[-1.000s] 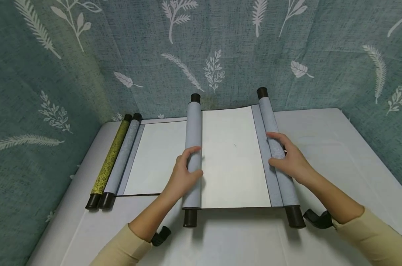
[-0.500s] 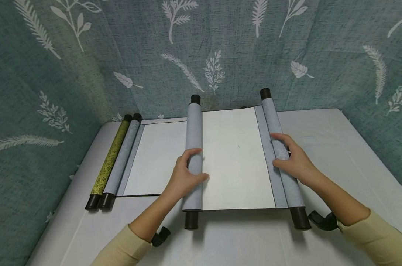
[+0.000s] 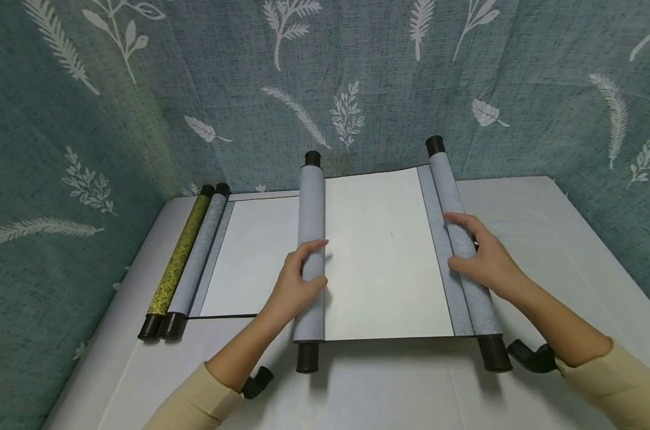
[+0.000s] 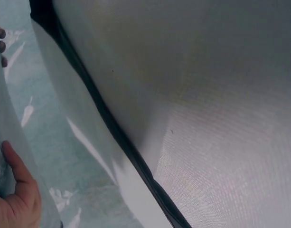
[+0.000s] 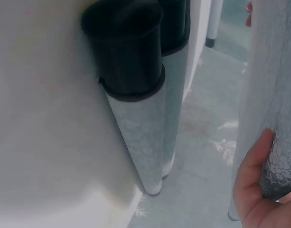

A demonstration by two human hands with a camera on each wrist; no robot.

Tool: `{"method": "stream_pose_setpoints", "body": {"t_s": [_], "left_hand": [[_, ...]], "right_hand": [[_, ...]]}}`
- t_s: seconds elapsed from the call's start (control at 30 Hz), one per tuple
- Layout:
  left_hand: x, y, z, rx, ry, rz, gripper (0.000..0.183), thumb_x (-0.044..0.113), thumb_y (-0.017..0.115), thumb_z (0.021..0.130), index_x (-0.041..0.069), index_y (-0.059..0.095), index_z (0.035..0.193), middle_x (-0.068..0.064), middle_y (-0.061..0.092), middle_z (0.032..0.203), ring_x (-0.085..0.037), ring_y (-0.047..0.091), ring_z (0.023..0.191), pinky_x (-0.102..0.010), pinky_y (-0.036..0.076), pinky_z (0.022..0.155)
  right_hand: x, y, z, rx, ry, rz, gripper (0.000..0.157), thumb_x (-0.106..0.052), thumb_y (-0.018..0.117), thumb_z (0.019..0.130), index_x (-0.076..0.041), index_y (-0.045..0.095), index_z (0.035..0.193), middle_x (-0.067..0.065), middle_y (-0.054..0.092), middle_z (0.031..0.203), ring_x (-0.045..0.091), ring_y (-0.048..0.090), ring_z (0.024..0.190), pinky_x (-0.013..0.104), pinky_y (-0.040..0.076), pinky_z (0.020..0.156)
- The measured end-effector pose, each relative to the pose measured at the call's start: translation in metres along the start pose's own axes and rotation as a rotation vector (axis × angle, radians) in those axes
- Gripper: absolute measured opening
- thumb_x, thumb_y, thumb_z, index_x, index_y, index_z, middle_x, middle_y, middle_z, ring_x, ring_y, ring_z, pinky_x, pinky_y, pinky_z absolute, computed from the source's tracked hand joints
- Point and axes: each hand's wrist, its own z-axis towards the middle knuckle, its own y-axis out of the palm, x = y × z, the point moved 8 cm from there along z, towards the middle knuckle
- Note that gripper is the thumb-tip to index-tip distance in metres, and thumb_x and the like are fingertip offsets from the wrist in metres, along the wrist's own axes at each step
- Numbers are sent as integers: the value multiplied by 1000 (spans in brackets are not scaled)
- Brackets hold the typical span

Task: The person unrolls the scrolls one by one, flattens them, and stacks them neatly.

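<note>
A grey hanging scroll (image 3: 386,257) is held partly unrolled above the table, with blank white paper between its two rollers. My left hand (image 3: 295,280) grips the left roller (image 3: 311,200) around its middle, thumb on the near side. My right hand (image 3: 486,260) holds the right roller (image 3: 449,185), which leans with its top toward the left. Black knobs (image 3: 493,352) cap the roller ends. In the right wrist view, my thumb and fingers (image 5: 254,185) curl round the grey patterned roll.
Another grey scroll (image 3: 198,257) lies partly unrolled beneath, its white sheet (image 3: 255,257) running under the held one. Beside it lies a yellow-green scroll (image 3: 179,257). Black-capped grey rolls (image 5: 136,123) show below in the right wrist view. Patterned cloth (image 3: 357,89) hangs behind the white table (image 3: 545,239).
My right hand has moved to the right with the right roller, so a wider stretch of white paper shows. The left hand and its roller stay in nearly the same place.
</note>
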Motion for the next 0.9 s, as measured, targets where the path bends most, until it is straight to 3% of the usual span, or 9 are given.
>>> {"method": "stream_pose_setpoints", "body": {"t_s": [0.13, 0.4, 0.63, 0.9], "left_hand": [[-2, 0, 0, 6, -22, -16, 58, 6, 55, 74, 35, 48, 124, -10, 39, 127, -26, 42, 106, -40, 38, 79], [-3, 2, -1, 6, -45, 23, 68, 18, 78, 68, 33, 46, 125, -9, 41, 126, -26, 45, 107, -41, 39, 80], [2, 1, -1, 15, -7, 47, 66, 12, 75, 69, 29, 46, 126, -11, 42, 124, -27, 44, 106, -42, 39, 78], [2, -2, -1, 9, 34, 79, 62, 3, 62, 72, 26, 45, 127, -14, 40, 125, -27, 42, 107, -42, 39, 78]], "right_hand": [[0, -4, -2, 3, -6, -6, 75, 2, 57, 77, -16, 27, 143, 18, 26, 143, 35, 41, 106, 41, 37, 76], [3, -6, -3, 11, -13, -5, 75, 3, 57, 76, -13, 26, 142, 20, 27, 142, 35, 41, 105, 42, 37, 76], [5, -7, -3, 11, -15, -6, 74, 3, 57, 76, -13, 27, 142, 20, 27, 142, 35, 41, 106, 43, 37, 77], [5, -7, -3, 13, -19, -7, 74, 3, 58, 76, -13, 27, 142, 20, 27, 142, 35, 41, 105, 43, 37, 77]]}}
